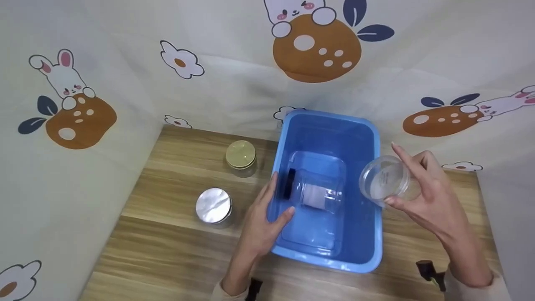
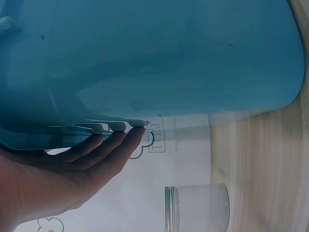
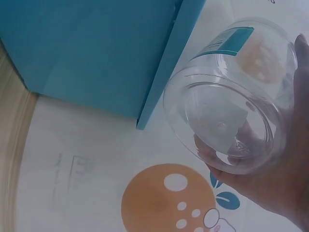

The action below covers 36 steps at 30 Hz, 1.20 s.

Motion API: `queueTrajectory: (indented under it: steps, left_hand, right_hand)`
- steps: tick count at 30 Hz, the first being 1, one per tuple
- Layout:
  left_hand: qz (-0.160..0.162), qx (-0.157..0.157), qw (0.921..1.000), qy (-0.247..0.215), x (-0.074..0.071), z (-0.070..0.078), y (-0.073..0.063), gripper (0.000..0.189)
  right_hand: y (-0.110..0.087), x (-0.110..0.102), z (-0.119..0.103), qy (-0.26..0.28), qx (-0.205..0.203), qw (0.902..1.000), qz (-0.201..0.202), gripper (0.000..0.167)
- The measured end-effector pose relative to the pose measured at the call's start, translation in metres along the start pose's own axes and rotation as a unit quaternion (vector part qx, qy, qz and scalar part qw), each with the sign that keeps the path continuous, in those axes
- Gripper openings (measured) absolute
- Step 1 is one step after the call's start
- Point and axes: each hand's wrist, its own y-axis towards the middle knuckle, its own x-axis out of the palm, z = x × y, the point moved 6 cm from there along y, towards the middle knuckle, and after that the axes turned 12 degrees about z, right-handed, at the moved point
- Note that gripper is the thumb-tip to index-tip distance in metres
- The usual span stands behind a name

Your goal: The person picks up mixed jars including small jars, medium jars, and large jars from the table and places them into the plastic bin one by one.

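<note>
My right hand (image 1: 434, 200) holds a clear plastic jar (image 1: 386, 179) over the right rim of a blue bin, thumb and fingers on opposite sides. The right wrist view shows this jar's round base and a teal-and-white label (image 3: 227, 42) on its side. My left hand (image 1: 259, 225) is at the bin's (image 1: 326, 261) left rim, fingers along the outside wall and thumb over the inner side. Inside the bin another clear jar (image 1: 330, 196) lies on its side, its black lid (image 1: 289, 184) pointing left; a pale label shows on it.
Left of the bin stand a jar with a gold lid (image 1: 241, 154) and, nearer, a jar with a silver lid (image 1: 214, 205). Both are on the wood-grain table (image 1: 167, 255). Pale cloth (image 1: 234, 92) printed with rabbits and oranges encloses the back and sides.
</note>
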Motion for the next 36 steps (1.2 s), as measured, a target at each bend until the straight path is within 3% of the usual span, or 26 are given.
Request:
queueTrajectory:
  steps: [12, 23, 31, 36]
  left_hand:
    - [0.004, 0.002, 1.0000, -0.002, 0.000, -0.001, -0.001, 0.079]
    - [0.002, -0.002, 1.0000, -0.001, 0.000, -0.001, -0.001, 0.079]
    - [0.005, 0.001, 1.0000, -0.001, 0.000, -0.001, -0.001, 0.079]
    - [0.005, 0.004, 1.0000, -0.001, -0.001, 0.000, -0.001, 0.079]
  right_hand:
    - [0.004, 0.008, -0.016, -0.015, -0.029, 0.9992, -0.020, 0.103]
    - [0.005, 0.016, -0.030, -0.011, -0.057, 0.9980, -0.023, 0.091]
    - [0.008, 0.027, -0.045, -0.026, -0.096, 0.9942, -0.039, 0.104]
    - [0.008, 0.030, -0.047, -0.034, -0.098, 0.9934, -0.050, 0.107]
